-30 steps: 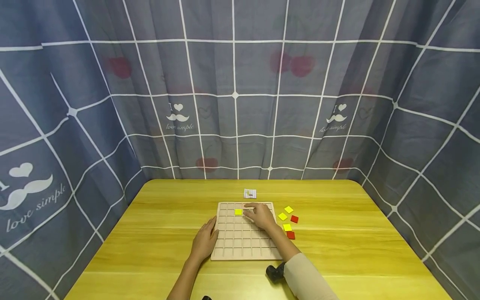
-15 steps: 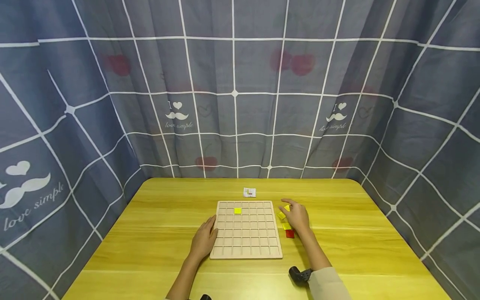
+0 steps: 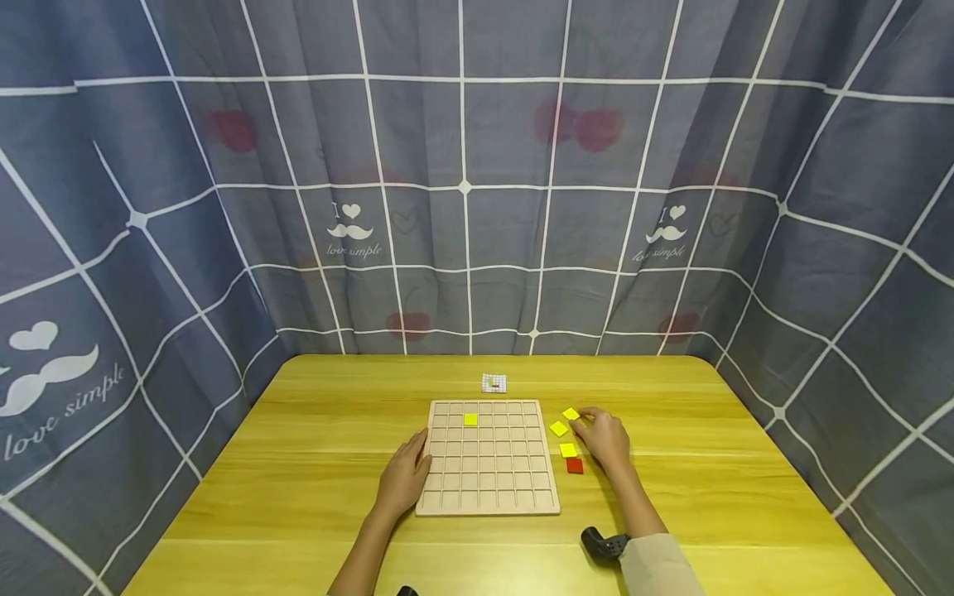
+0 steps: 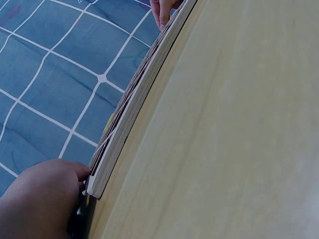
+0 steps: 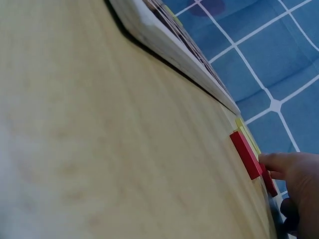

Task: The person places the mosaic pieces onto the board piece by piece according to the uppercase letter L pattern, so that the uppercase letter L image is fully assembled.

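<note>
A square wooden grid board (image 3: 492, 472) lies on the table, with one yellow tile (image 3: 471, 420) in an upper cell. My left hand (image 3: 402, 476) rests along the board's left edge with its fingers extended; in the left wrist view its fingertips touch the board's corner. To the right of the board, my right hand (image 3: 607, 437) has its thumb and fingers at a red tile (image 5: 269, 181), pinching it as far as I can see. That tile is hidden in the head view. Beside this hand lie loose yellow tiles (image 3: 559, 429) and another red tile (image 3: 574, 466).
Behind the board lies a small card (image 3: 494, 383) printed with a grid and a coloured pattern. A dark device (image 3: 602, 546) is worn at my right wrist. The wooden table (image 3: 298, 463) is enclosed by a blue-grey checked curtain (image 3: 417, 232).
My right hand has moved from over the board to the loose tiles on the right, then slightly back towards me onto the red tile. The left hand has stayed at the board's edge.
</note>
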Motion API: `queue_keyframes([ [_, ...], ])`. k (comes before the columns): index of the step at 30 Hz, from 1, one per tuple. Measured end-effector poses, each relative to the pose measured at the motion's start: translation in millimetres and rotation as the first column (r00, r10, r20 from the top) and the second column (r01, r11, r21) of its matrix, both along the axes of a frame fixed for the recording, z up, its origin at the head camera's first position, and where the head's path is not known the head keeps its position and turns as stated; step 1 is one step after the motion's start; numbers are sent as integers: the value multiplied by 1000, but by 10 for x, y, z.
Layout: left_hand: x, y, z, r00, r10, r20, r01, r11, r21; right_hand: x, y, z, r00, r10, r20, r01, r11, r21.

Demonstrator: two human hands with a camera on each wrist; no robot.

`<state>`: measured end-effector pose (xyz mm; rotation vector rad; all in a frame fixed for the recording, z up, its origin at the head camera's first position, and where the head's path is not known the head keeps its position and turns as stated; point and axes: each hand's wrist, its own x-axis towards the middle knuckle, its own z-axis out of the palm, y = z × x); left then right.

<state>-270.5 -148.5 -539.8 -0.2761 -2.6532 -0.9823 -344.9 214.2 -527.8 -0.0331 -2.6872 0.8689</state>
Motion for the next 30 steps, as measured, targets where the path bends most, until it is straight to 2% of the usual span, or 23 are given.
queue_keyframes([
  [6, 5, 11, -6, 1000, -9, -28, 8, 1000, -4, -5, -14, 5, 1000, 3, -17, -3, 999, -33],
  [8, 10, 9, -13, 999, -6, -31, 6, 1000, -10, 15, -55, 20, 998, 32, -48, -34, 999, -39],
  [10, 11, 7, -21, 999, 0, -35, 0, 1000, -14, 33, -122, 42, 991, 92, -96, -97, 994, -45],
  [13, 13, 3, -23, 999, 3, -34, -4, 1000, -15, 50, -277, 81, 960, 222, -170, -233, 971, -48],
  [15, 9, 5, -21, 1000, 4, -28, -4, 1000, -11, 58, -401, 99, 928, 314, -202, -330, 942, -52],
  [19, 9, 2, -8, 1000, 0, -10, 0, 1000, -7, 69, -660, 74, 872, 447, -200, -463, 885, -40],
  [25, 16, -3, -7, 999, 6, 32, -6, 1000, 2, 92, -987, 31, 827, 541, -153, -545, 838, 12],
  [27, 14, -6, -8, 999, 6, 33, -6, 1000, 1, 83, -1077, 31, 818, 555, -150, -558, 830, 30],
  [30, 11, -5, -6, 1000, 2, 24, -2, 1000, 1, 54, -1191, 24, 818, 560, -134, -560, 827, 40],
])
